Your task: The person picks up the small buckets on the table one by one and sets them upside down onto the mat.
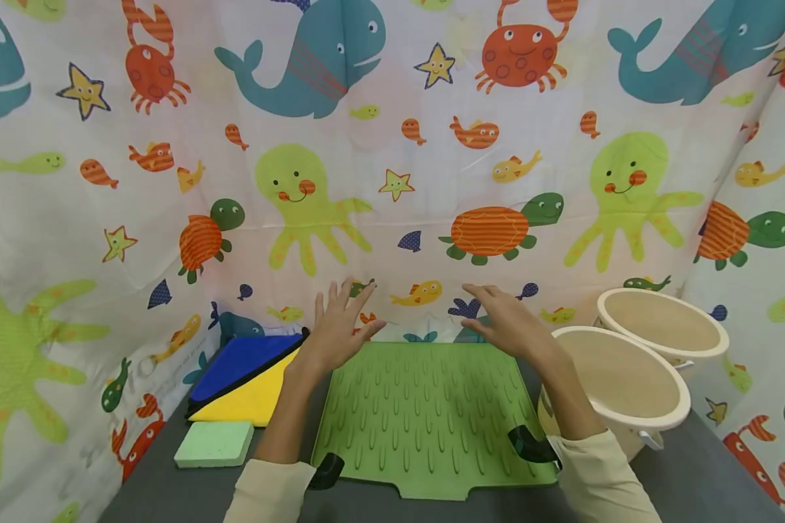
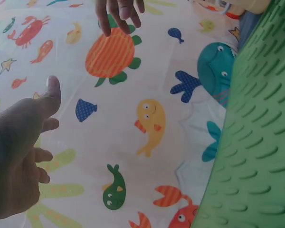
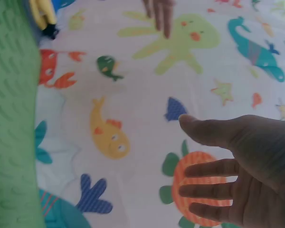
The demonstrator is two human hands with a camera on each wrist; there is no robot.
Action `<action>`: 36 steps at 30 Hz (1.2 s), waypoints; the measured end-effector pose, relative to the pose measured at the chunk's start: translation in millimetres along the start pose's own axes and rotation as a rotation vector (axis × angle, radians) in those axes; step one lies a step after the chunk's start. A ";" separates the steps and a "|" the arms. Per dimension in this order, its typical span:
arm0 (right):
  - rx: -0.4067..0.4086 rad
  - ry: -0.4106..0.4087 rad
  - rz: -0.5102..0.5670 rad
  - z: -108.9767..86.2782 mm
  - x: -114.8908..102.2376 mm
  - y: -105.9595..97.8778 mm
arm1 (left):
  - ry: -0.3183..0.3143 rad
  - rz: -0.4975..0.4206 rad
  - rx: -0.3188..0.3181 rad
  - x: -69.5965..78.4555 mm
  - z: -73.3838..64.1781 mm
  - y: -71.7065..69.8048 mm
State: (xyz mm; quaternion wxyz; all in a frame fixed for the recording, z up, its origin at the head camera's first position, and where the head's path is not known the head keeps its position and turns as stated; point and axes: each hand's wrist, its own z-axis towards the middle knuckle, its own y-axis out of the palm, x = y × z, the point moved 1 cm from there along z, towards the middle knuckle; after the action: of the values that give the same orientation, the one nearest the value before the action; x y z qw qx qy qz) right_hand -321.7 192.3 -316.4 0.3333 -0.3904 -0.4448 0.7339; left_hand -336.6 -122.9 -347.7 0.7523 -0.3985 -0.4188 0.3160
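Note:
Both hands hover apart above a green ridged drying mat (image 1: pixel 425 414) on the dark table. My left hand (image 1: pixel 336 327) is raised over the mat's left back part, fingers spread and holding nothing; the left wrist view shows that hand (image 2: pixel 19 156) at its left edge. Over the right back part hangs my right hand (image 1: pixel 505 319), its fingers extended towards the left hand, with nothing in it. In the right wrist view the same hand (image 3: pixel 247 166) has straight fingers and a thumb held apart from them.
Left of the mat lie blue and yellow cloths (image 1: pixel 248 378) with black edging, and a pale green sponge-like block (image 1: pixel 214 444). Two cream buckets (image 1: pixel 621 370) stand at the right. A sea-animal curtain (image 1: pixel 392 160) surrounds the table (image 1: pixel 366 505).

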 end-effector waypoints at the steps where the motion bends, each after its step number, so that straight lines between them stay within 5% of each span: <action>1: 0.016 -0.001 0.002 -0.8 -1.1 -0.9 | 0.011 -0.010 0.024 0.1 -0.5 0.4; 6: 0.158 -0.027 0.031 -6.2 -6.4 -3.6 | 0.086 -0.050 0.182 2.8 -4.1 3.8; 11: 0.389 -0.062 0.101 -12.7 -9.5 -3.3 | 0.165 -0.088 0.360 10.0 -6.8 6.6; 18: 0.622 -0.193 0.065 -13.1 -12.0 -1.6 | 0.269 -0.141 0.566 17.1 -5.0 7.2; 24: 0.696 -0.204 0.043 -13.0 -6.9 -2.8 | 0.312 -0.172 0.603 19.3 4.8 6.1; 28: 0.663 -0.195 0.045 -17.9 -0.1 1.7 | 0.302 -0.128 0.619 15.8 4.3 12.4; 36: 0.534 0.005 0.023 -49.0 18.2 -14.7 | 0.310 -0.101 0.625 15.2 2.3 21.5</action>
State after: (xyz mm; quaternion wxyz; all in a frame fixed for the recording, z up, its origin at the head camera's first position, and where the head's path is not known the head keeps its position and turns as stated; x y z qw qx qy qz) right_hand -285.7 232.4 -322.8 0.4173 -0.2956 -0.2300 0.8280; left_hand -334.9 -99.4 -359.8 0.9072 -0.1711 -0.2016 0.3271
